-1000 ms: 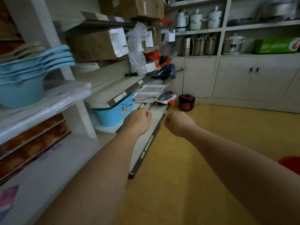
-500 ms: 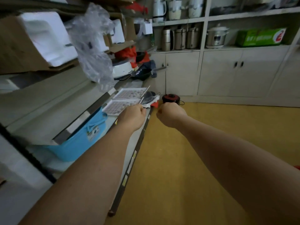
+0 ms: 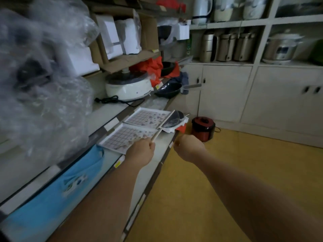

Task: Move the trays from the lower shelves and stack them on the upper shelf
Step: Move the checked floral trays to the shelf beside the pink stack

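Fists are formed by left hand (image 3: 142, 151) and right hand (image 3: 187, 148); nearest tray (image 3: 127, 137) could be knocked against the strainer (image 3: 172, 119).

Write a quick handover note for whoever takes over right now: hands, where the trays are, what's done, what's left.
Left hand: fingers curled, at the near tray; whether it grips it is unclear.
Right hand: fist, empty, over the floor beside the shelf edge.
Both checked trays, near and far tray, lie side by side on the lower shelf.
Done: nothing stacked.
Left: lift both trays, stack them on the upper shelf.
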The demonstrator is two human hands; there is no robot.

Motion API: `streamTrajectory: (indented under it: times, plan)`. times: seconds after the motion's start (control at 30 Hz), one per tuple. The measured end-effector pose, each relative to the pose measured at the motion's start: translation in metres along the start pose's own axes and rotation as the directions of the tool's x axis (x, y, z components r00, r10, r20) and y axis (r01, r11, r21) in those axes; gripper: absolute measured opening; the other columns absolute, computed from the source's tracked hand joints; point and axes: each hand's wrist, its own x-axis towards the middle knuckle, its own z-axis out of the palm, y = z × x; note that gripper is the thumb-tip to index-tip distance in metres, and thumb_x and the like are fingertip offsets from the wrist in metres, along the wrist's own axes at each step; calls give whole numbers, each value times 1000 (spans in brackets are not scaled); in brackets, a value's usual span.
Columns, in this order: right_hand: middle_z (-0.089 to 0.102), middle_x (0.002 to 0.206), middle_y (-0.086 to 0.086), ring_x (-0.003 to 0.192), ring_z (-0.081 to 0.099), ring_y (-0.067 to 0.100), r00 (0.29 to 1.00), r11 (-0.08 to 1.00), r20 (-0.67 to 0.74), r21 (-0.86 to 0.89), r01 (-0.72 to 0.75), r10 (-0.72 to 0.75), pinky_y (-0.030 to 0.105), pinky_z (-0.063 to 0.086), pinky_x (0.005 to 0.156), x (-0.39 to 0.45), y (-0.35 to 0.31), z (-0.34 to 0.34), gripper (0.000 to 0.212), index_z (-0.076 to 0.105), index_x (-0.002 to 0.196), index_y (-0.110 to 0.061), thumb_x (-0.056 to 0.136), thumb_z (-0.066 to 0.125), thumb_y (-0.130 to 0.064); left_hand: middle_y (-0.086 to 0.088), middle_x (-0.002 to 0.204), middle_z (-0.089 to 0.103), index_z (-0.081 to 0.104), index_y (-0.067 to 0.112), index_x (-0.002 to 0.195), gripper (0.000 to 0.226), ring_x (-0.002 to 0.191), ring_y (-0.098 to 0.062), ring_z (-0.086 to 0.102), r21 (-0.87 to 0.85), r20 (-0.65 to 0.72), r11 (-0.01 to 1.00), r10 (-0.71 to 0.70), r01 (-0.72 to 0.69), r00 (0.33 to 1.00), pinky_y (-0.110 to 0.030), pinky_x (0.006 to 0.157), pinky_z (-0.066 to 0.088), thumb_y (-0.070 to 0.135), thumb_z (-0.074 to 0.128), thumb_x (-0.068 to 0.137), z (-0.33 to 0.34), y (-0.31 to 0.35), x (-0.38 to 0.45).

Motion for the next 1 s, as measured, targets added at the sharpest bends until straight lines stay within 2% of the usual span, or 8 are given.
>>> streamTrajectory:
  times: [0.1,0.27,0.5,0.67,0.73,0.8,0.87,1.0]
  plan:
    - [60,92,14,82,58,28,999,999,23,2,34,-34,28,39,61,66,13,2,21,57,90,-5,96,39,-14,-15,101,62,60,6,103,38,89,-28,57,5,33,999,-38,37,999,-28,67,36,29,30,101,20,1,61]
    - [40,66,1,76,47,21,992,994,101,-76,77,-69,23,29,47,161,30,-2,33,39,64,-14,97,37,-14,-13,102,64,60,7,103,38,93,-27,60,-5,65,993,-118,119,991,-30,71,43,29,29,102,37,14,150]
    - [37,66,-3,61,39,14,950,962,216,-105,254,-227,25,29,52,287,37,2,36,33,62,-23,98,35,-19,-10,107,60,58,10,106,35,93,-22,57,15,57,950,-311,311,949,-31,77,44,33,32,101,65,-3,240]
    - [60,93,5,80,54,20,838,863,338,-121,490,-428,28,42,68,354,30,29,24,59,100,-11,98,36,-16,-8,110,58,56,12,112,32,100,-22,56,-39,-9,859,-512,511,859,-34,85,44,31,33,100,94,-11,274]
    - [52,77,3,72,52,19,778,801,398,-152,578,-486,27,41,65,371,27,38,26,55,82,-9,97,35,-12,-9,117,58,57,11,115,35,105,-23,56,-58,-14,804,-593,592,805,-34,88,45,31,32,101,103,-8,283]
    - [40,65,0,66,46,18,734,756,437,-164,634,-520,28,39,66,383,25,47,35,39,62,-14,96,35,-9,-11,125,56,54,13,124,37,111,-25,55,-64,11,765,-642,641,767,-35,93,47,32,31,101,109,-3,286]
    - [40,65,0,61,44,16,678,707,473,-150,692,-563,29,40,69,391,24,56,35,36,60,-14,95,37,-9,-11,131,53,50,14,130,38,117,-27,53,-39,28,727,-685,686,728,-36,94,44,30,30,101,114,-1,287]
    - [64,101,7,93,61,23,563,626,539,-82,775,-626,30,46,77,406,17,73,27,63,101,-8,95,36,-11,-13,123,56,52,7,121,35,112,-30,54,-25,52,629,-775,777,629,-37,90,44,28,31,101,124,-6,290]
